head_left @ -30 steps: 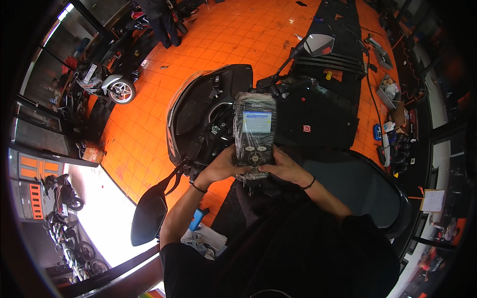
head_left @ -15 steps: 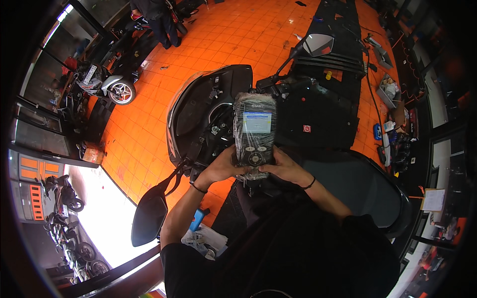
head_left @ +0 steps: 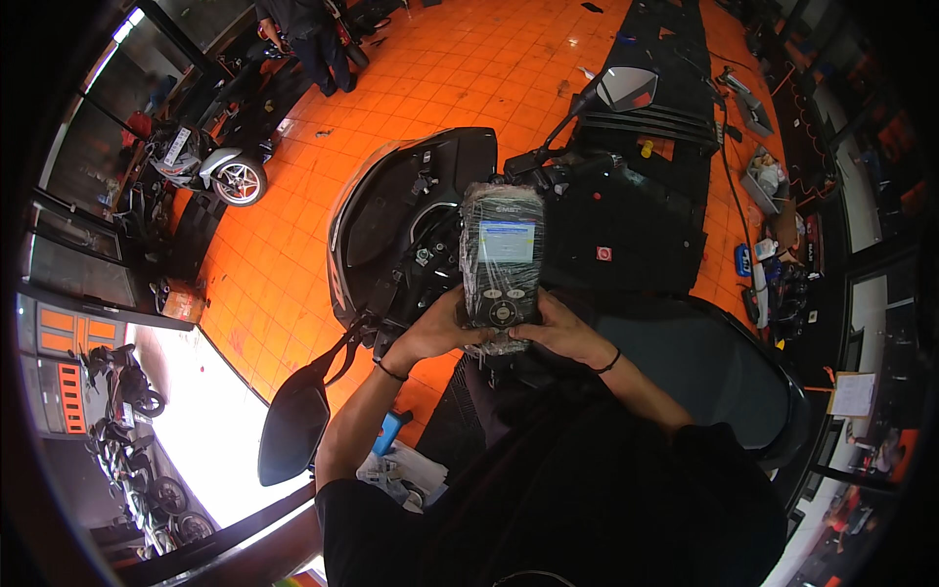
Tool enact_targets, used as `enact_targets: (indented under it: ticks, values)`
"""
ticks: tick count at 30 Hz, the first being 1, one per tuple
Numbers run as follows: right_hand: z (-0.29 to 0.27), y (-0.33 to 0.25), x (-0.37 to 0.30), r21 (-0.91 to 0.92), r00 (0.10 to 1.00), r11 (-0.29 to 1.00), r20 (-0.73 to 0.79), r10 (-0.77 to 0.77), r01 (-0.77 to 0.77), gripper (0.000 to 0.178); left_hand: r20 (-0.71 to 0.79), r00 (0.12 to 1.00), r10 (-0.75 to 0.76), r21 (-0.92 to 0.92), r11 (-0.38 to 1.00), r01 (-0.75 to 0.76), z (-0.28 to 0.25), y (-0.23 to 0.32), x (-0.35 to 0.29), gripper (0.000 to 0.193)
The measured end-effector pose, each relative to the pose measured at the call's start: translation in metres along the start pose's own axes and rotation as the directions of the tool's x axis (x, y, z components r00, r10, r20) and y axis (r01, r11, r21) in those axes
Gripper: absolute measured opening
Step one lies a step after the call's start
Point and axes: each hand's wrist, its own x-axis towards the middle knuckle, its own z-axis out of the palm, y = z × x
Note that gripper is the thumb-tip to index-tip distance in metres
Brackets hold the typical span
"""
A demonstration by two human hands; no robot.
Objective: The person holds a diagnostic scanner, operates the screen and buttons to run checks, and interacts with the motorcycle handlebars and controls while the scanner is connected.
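Between both hands is a handheld diagnostic scanner (head_left: 502, 259), dark and wrapped in clear plastic film, its small screen lit white and blue. My left hand (head_left: 437, 328) grips its lower left side, thumb over the bottom. My right hand (head_left: 567, 333) grips the lower right side, thumb near the round keypad. The fingers under the device are hidden. Behind and below the scanner is a dark scooter, with its front panel (head_left: 391, 210) to the left and its black seat (head_left: 694, 357) to the right.
A mirror (head_left: 295, 426) juts out at lower left, another mirror (head_left: 626, 90) at upper right. A person (head_left: 308, 44) stands on the orange tiles near a parked motorcycle (head_left: 210, 166). Below my left forearm lies a plastic bag (head_left: 416, 468). A bin (head_left: 765, 181) and bottles line the right side.
My hands and the scanner stay in place. At the far upper left, the standing person's arm has shifted slightly.
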Motion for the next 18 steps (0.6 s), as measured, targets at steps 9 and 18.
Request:
enact_targets:
  ticks: [9,18]
  values:
    - [0.003,-0.007,-0.002,0.027,1.000,1.000,-0.020,0.005,-0.004,0.065,-0.008,1.000,0.009,-0.018,1.000,-0.009,0.002,0.002,-0.001,0.070]
    - [0.001,-0.007,0.000,0.070,1.000,0.997,0.008,0.014,-0.014,0.067,0.014,1.000,-0.012,-0.033,0.999,0.013,0.000,-0.002,0.001,0.073]
